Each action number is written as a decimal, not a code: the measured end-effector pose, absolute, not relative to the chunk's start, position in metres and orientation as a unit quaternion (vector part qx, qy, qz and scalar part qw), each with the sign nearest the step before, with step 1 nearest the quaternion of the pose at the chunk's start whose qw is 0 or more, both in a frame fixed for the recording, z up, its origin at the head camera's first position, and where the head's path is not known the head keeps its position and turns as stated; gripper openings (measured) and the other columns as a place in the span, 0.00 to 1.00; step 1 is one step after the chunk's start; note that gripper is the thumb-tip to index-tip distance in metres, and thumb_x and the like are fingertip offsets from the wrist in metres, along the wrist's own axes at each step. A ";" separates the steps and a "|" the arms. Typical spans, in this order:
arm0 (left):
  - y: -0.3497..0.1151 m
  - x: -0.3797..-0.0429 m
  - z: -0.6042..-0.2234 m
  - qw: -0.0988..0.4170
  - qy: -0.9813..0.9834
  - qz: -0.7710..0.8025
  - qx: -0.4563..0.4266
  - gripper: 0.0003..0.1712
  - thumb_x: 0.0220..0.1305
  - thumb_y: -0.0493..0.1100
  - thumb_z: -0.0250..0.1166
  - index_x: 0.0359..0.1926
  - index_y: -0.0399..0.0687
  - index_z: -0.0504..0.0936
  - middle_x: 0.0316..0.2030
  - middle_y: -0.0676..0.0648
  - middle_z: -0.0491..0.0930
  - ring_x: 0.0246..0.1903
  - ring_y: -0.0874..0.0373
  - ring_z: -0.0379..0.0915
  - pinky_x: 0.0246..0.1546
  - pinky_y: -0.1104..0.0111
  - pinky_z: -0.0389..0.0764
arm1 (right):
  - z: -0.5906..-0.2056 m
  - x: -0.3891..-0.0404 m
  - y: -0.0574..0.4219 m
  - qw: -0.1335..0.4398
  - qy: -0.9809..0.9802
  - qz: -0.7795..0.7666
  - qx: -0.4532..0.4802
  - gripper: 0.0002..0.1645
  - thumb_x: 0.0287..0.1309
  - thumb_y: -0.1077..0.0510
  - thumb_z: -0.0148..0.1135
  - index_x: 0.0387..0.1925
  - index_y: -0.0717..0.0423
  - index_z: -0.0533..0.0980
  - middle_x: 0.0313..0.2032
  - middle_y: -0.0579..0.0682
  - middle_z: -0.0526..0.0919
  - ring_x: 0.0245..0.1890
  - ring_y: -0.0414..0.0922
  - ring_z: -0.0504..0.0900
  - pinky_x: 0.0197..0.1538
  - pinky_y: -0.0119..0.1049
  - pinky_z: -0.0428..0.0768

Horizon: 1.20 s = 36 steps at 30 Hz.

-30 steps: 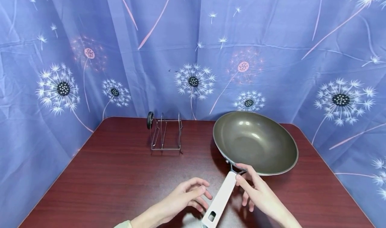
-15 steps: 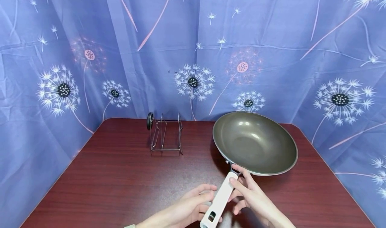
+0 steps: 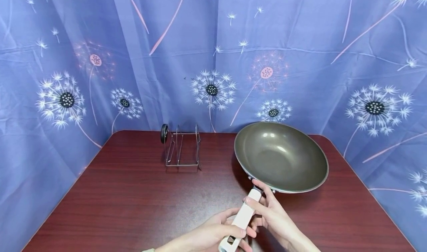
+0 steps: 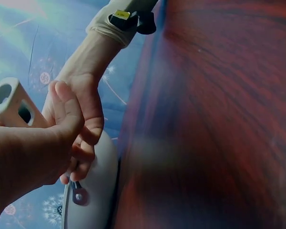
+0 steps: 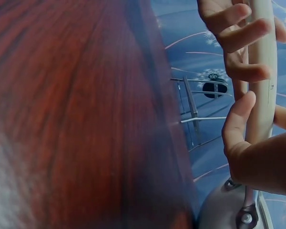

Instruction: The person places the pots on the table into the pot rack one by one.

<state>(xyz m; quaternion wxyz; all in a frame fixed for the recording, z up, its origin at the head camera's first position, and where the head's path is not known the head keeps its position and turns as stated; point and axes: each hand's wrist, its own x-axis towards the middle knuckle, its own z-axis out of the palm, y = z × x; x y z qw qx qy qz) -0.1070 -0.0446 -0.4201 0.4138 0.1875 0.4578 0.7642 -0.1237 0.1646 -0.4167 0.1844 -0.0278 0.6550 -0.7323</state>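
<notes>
A wok (image 3: 280,155) with a dark grey inside rests on the right of the table, its white handle (image 3: 245,215) pointing toward me. My left hand (image 3: 217,231) grips the handle near its holed end, thumb on top and fingers underneath. Farther up, close to the pan, my right hand (image 3: 271,215) holds the handle with its thumb on top and index finger stretched toward the bracket. In the right wrist view, curled left fingers (image 5: 250,36) press against the handle's underside. The left wrist view shows the handle's hollow end (image 4: 4,94) beside the left hand.
A wire rack (image 3: 181,148) with a black round part (image 3: 164,133) at its left stands toward the back of the dark red table (image 3: 133,200). Blue curtains (image 3: 186,40) with dandelion prints hang behind and on both sides of the table.
My left hand has moved right from beside the handle and now grips its lower part. The right hand has slid slightly left and closed round the upper handle. The wok stays in place.
</notes>
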 end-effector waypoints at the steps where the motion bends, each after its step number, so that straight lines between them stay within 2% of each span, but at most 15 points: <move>1: -0.044 -0.107 -0.421 0.412 0.460 0.763 0.190 0.36 0.65 0.35 0.58 0.71 0.39 0.56 0.43 0.53 0.84 0.36 0.60 0.85 0.41 0.72 0.83 | -0.417 -0.124 0.164 0.184 0.655 -0.732 -0.031 0.46 0.68 0.56 0.59 0.75 0.46 0.42 0.43 0.51 0.73 0.24 0.39 0.78 0.27 0.28 0.78; 5: -0.039 -0.106 -0.423 0.391 0.486 0.759 0.187 0.35 0.58 0.31 0.56 0.68 0.36 0.59 0.41 0.51 0.84 0.32 0.61 0.84 0.38 0.73 0.82 | -0.421 -0.123 0.164 0.191 0.656 -0.729 -0.044 0.46 0.69 0.57 0.58 0.75 0.47 0.40 0.40 0.50 0.72 0.22 0.38 0.75 0.28 0.27 0.77; 11: -0.033 -0.101 -0.426 0.364 0.537 0.747 0.147 0.34 0.49 0.29 0.54 0.62 0.35 0.63 0.32 0.53 0.81 0.21 0.66 0.72 0.22 0.80 0.73 | -0.425 -0.122 0.163 0.199 0.664 -0.719 -0.044 0.47 0.68 0.56 0.60 0.75 0.45 0.40 0.40 0.50 0.72 0.22 0.38 0.74 0.27 0.26 0.76; 14: -0.029 -0.100 -0.430 0.348 0.548 0.747 0.144 0.29 0.54 0.31 0.56 0.59 0.34 0.66 0.30 0.54 0.79 0.18 0.67 0.67 0.18 0.81 0.67 | -0.426 -0.122 0.162 0.198 0.665 -0.719 -0.042 0.47 0.67 0.56 0.60 0.75 0.44 0.41 0.40 0.50 0.72 0.23 0.37 0.75 0.27 0.26 0.76; 17: -0.028 -0.099 -0.434 0.337 0.552 0.749 0.142 0.22 0.62 0.34 0.58 0.57 0.32 0.68 0.29 0.54 0.78 0.16 0.68 0.64 0.16 0.81 0.64 | -0.428 -0.121 0.161 0.197 0.667 -0.717 -0.041 0.48 0.67 0.56 0.61 0.75 0.44 0.41 0.40 0.50 0.72 0.23 0.38 0.75 0.27 0.26 0.77; 22: -0.027 -0.098 -0.437 0.335 0.551 0.752 0.140 0.20 0.70 0.39 0.57 0.58 0.32 0.68 0.28 0.54 0.77 0.17 0.67 0.63 0.16 0.81 0.63 | -0.429 -0.121 0.160 0.191 0.676 -0.711 -0.037 0.48 0.66 0.56 0.62 0.75 0.43 0.42 0.41 0.52 0.72 0.21 0.37 0.75 0.26 0.26 0.76; 25: -0.026 -0.099 -0.438 0.329 0.557 0.749 0.141 0.19 0.71 0.39 0.57 0.57 0.32 0.68 0.28 0.53 0.76 0.20 0.67 0.64 0.18 0.81 0.64 | -0.430 -0.121 0.159 0.191 0.681 -0.706 -0.036 0.49 0.65 0.56 0.62 0.75 0.43 0.42 0.40 0.51 0.72 0.21 0.37 0.75 0.26 0.26 0.75; 29: -0.026 -0.099 -0.441 0.313 0.565 0.748 0.153 0.17 0.70 0.37 0.59 0.55 0.31 0.69 0.34 0.50 0.78 0.26 0.66 0.67 0.23 0.80 0.68 | -0.429 -0.120 0.159 0.197 0.681 -0.704 -0.043 0.49 0.66 0.56 0.62 0.75 0.42 0.41 0.40 0.51 0.72 0.24 0.38 0.76 0.26 0.26 0.74; 32: -0.027 -0.100 -0.443 0.297 0.577 0.742 0.171 0.18 0.69 0.36 0.60 0.54 0.28 0.69 0.41 0.43 0.80 0.28 0.65 0.68 0.28 0.79 0.70 | -0.430 -0.119 0.159 0.202 0.678 -0.706 -0.045 0.49 0.66 0.56 0.62 0.75 0.42 0.41 0.39 0.50 0.72 0.24 0.37 0.76 0.26 0.26 0.74; 36: -0.028 -0.100 -0.446 0.281 0.588 0.732 0.199 0.20 0.69 0.36 0.61 0.54 0.25 0.69 0.47 0.29 0.79 0.28 0.68 0.69 0.30 0.80 0.72 | -0.431 -0.120 0.159 0.202 0.676 -0.708 -0.043 0.50 0.65 0.57 0.63 0.75 0.42 0.40 0.39 0.50 0.72 0.24 0.37 0.76 0.27 0.26 0.75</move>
